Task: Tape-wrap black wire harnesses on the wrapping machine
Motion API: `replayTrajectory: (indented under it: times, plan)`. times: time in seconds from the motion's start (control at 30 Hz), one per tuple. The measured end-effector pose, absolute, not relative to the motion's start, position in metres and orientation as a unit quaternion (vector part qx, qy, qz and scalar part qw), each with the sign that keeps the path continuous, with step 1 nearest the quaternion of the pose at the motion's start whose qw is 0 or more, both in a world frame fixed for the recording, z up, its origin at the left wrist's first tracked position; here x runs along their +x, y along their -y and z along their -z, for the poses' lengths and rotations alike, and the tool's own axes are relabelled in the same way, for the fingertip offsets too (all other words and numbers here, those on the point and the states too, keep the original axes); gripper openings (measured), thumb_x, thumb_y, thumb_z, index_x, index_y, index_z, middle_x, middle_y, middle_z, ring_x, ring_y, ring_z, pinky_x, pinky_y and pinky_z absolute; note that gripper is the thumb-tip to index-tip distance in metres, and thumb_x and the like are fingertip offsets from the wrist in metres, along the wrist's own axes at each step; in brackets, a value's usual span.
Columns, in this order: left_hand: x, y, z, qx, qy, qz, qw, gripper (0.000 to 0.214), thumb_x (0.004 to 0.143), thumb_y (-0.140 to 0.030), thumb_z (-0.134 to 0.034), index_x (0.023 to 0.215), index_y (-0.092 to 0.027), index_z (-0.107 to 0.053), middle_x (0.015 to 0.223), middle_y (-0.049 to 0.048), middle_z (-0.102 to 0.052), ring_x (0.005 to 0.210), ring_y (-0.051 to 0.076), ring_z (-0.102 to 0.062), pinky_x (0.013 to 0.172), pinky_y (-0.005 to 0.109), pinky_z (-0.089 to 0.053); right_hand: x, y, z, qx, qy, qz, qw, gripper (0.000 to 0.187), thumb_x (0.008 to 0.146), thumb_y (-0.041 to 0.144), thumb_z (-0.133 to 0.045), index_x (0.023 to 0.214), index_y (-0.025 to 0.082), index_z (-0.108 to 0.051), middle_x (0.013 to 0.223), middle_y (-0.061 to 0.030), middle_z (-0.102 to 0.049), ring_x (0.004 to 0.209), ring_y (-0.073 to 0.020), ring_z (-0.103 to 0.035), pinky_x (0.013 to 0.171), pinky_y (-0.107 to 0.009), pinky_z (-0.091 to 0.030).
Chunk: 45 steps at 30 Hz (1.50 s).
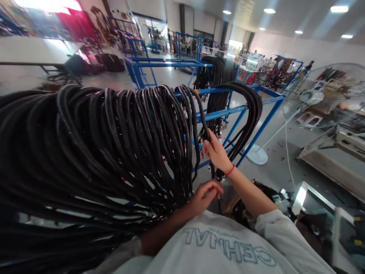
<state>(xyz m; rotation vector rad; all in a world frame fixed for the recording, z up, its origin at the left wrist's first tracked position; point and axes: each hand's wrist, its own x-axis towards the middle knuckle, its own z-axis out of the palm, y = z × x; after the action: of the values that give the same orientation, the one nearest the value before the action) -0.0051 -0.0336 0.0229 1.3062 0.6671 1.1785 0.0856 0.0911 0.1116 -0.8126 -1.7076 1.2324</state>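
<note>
Many long black sleeved wire harnesses hang in a dense row over a blue metal rack. At the row's right end, one black wire harness drapes over the rail, and my right hand is closed round it below the bar. A red band circles that wrist. Lower and nearer my body, my left hand has its fingers curled beside the hanging lower part of this harness. Whatever those fingers hold, if anything, is hidden.
The blue rack carries another black bundle at right. A white standing fan has its round base on the floor, with a cord trailing nearby. A metal frame stands far right. More racks and people are behind.
</note>
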Motion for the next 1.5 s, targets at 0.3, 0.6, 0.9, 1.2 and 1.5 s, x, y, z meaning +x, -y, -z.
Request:
replayTrajectory:
  times: [0.3, 0.6, 0.9, 1.2, 1.5]
  plan:
    - [-0.013, 0.037, 0.003, 0.488, -0.361, -0.486, 0.628, 0.050, 0.081, -0.067, -0.056, 0.081, -0.017, -0.061, 0.074, 0.0032, -0.058, 0.066, 0.015, -0.051, 0.067, 0.027, -0.043, 0.086, -0.096, -0.095, -0.199, 0.614, -0.646, 0.407, 0.052, 0.080, 0.043, -0.056, 0.126, 0.020, -0.058, 0.098, -0.0068, -0.064, 0.079, -0.0192, -0.060, 0.067, -0.034, -0.050]
    - [-0.004, 0.037, 0.000, 0.499, -0.313, -0.491, 0.643, 0.046, 0.084, -0.062, -0.057, 0.081, -0.016, -0.059, 0.078, 0.0044, -0.061, 0.065, 0.013, -0.052, 0.065, 0.026, -0.042, 0.103, -0.115, -0.109, -0.296, 0.628, -0.526, 0.491, 0.044, 0.086, 0.045, -0.063, 0.124, 0.023, -0.063, 0.112, -0.0060, -0.069, 0.077, -0.0159, -0.061, 0.075, -0.034, -0.053]
    - [-0.007, 0.035, -0.005, 0.463, -0.351, -0.490, 0.650, 0.039, 0.081, -0.055, -0.062, 0.078, -0.017, -0.057, 0.071, 0.0025, -0.060, 0.065, 0.014, -0.052, 0.066, 0.027, -0.044, 0.066, -0.114, -0.120, -0.272, 0.650, -0.510, 0.493, 0.048, 0.090, 0.056, -0.056, 0.125, 0.024, -0.061, 0.115, -0.0074, -0.069, 0.097, -0.0213, -0.068, 0.084, -0.038, -0.058]
    - [0.003, 0.028, 0.004, 0.476, -0.332, -0.429, 0.692, 0.032, 0.082, -0.049, -0.061, 0.079, -0.017, -0.057, 0.068, 0.0006, -0.057, 0.066, 0.014, -0.051, 0.067, 0.027, -0.042, 0.118, -0.133, -0.143, -0.387, 0.816, -0.130, 0.410, 0.058, 0.093, 0.037, -0.053, 0.147, 0.021, -0.043, 0.141, -0.0146, -0.053, 0.134, -0.0298, -0.045, 0.113, -0.054, -0.035]
    - [-0.006, 0.026, 0.008, 0.459, -0.346, -0.434, 0.694, 0.031, 0.080, -0.046, -0.061, 0.076, -0.016, -0.056, 0.067, 0.0003, -0.055, 0.064, 0.013, -0.050, 0.066, 0.026, -0.042, 0.244, -0.212, -0.170, -0.715, 0.662, 0.077, 0.212, 0.059, 0.087, 0.018, -0.052, 0.142, -0.001, -0.040, 0.138, -0.0313, -0.050, 0.127, -0.0363, -0.052, 0.101, -0.048, -0.044]
